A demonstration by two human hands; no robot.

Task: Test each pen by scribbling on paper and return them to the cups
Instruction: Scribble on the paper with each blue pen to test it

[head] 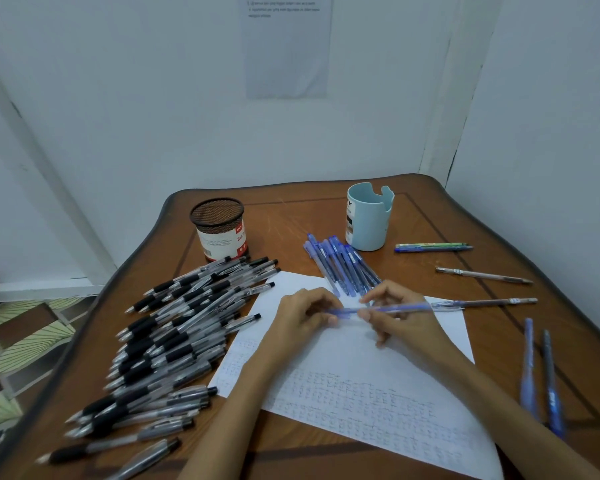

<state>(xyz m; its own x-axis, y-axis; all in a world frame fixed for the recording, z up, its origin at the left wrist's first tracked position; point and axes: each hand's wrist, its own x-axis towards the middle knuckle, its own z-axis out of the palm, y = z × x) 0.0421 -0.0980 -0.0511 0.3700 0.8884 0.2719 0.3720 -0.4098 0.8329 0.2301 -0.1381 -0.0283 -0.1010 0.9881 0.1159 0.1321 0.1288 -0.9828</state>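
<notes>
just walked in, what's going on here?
A person holds one blue pen level over the paper, left hand gripping one end, right hand pinching the barrel. The paper already carries rows of scribbles. A heap of black pens lies on the left, a bunch of blue pens beyond the hands. No pens stick out of the mesh cup or the light blue cup.

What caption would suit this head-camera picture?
Left hand and right hand hold a blue pen over scribbled paper, beside heaped black pens, mesh cup and blue cup behind.
</notes>
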